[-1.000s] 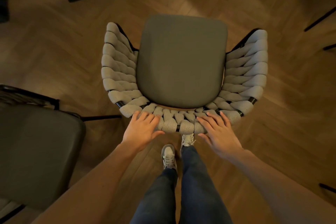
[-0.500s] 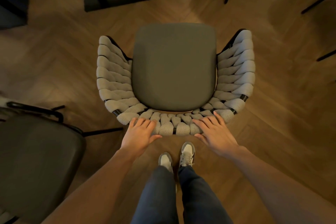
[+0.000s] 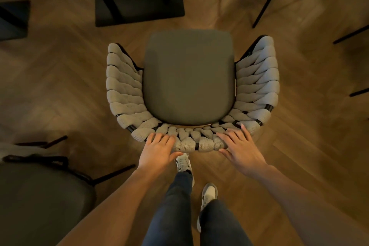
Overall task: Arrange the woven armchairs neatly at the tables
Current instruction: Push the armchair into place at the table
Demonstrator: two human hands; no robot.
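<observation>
Resting on the woven armchair (image 3: 191, 86) backrest, both hands, left (image 3: 158, 151) and right (image 3: 240, 147), lie flat, fingers extended.

place: restaurant or café dining room | floor: wood herringbone parquet floor (image 3: 60, 86) | furniture: flat black table base (image 3: 139, 4) with upright posts | seating: woven armchair (image 3: 189, 90), second cushioned chair (image 3: 40, 195), thin black chair legs (image 3: 267, 0) all around | light: dim, warm
</observation>
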